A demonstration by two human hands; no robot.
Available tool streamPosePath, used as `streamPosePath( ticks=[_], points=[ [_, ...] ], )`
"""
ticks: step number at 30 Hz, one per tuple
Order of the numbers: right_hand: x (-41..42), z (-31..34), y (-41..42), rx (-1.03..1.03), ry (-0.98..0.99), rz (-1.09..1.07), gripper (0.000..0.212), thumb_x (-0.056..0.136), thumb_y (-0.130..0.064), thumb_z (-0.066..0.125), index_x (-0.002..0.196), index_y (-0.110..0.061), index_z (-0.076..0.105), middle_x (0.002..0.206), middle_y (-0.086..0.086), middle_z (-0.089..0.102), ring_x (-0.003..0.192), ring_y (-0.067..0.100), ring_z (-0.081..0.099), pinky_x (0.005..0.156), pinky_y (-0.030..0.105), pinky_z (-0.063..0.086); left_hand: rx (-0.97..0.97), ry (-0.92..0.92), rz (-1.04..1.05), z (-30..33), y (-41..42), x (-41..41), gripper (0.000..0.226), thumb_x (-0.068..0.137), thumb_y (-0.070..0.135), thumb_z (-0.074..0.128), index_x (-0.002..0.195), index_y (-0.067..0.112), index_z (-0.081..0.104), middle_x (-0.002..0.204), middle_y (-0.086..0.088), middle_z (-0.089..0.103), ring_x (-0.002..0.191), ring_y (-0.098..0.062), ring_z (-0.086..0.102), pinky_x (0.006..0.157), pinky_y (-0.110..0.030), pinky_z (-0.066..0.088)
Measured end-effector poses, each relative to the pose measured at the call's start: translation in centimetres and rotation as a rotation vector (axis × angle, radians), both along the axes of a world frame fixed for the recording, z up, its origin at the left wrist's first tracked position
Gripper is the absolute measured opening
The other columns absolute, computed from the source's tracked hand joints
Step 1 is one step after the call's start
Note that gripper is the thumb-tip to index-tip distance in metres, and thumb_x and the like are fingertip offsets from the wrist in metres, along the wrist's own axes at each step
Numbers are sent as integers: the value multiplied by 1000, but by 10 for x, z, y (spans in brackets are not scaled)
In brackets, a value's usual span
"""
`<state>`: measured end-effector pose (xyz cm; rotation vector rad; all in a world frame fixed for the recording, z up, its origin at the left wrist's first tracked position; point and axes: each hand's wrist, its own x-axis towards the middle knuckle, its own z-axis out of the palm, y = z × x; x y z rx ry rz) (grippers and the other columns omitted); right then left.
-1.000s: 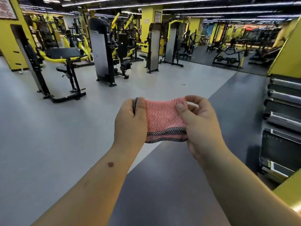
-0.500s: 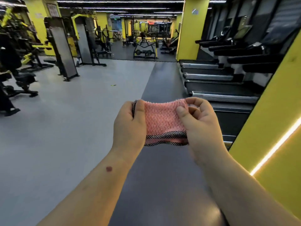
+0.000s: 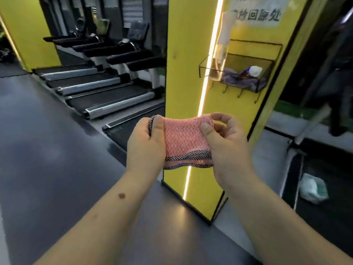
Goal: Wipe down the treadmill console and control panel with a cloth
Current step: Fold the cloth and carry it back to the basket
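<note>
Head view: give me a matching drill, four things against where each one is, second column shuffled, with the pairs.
Things:
1. cloth
2. treadmills
3. wire basket
4. paper sign

Places:
A. mounted on the yellow pillar, hooks beneath
B. lined up left of the pillar
C. stuck on the pillar above the basket
D. held between the left hand and the right hand

Pairs: 1-D, 2-B, 3-A, 4-C
</note>
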<state>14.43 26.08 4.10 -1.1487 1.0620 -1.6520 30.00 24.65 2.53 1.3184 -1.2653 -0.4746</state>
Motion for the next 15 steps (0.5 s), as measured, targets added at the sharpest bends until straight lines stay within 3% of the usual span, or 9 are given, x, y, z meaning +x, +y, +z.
streamPosePath(
  ticks=[4,7,12,15],
  points=[
    [-44,5,3,27,-13,-157,20,94,-14,70,100,-32,64,107,11,67,79,24,69,64,41,58,14,22,-181,9,-17,-50,33,107,42,42,83,24,53,76,7,54,65,9,50,55,-14,35],
    [-79,12,1,22,-21,-236,20,95,-12,68,105,-29,63,108,10,66,75,18,70,61,35,57,43,35,-296,16,-30,-87,32,107,45,41,90,22,57,79,8,56,70,2,54,60,-27,38],
    [-128,15,-17,13,0,-316,18,97,-13,66,106,-29,62,106,8,66,71,10,70,60,30,56,67,46,-384,22,-62,-140,32,107,48,40,94,25,59,87,6,59,79,-4,56,60,-24,40],
    [-159,13,-38,8,-7,-340,18,97,-12,65,107,-28,61,105,6,67,73,9,71,61,27,56,58,40,-402,24,-86,-172,35,106,50,40,93,23,59,85,3,59,81,-17,60,63,-41,50]
  ],
)
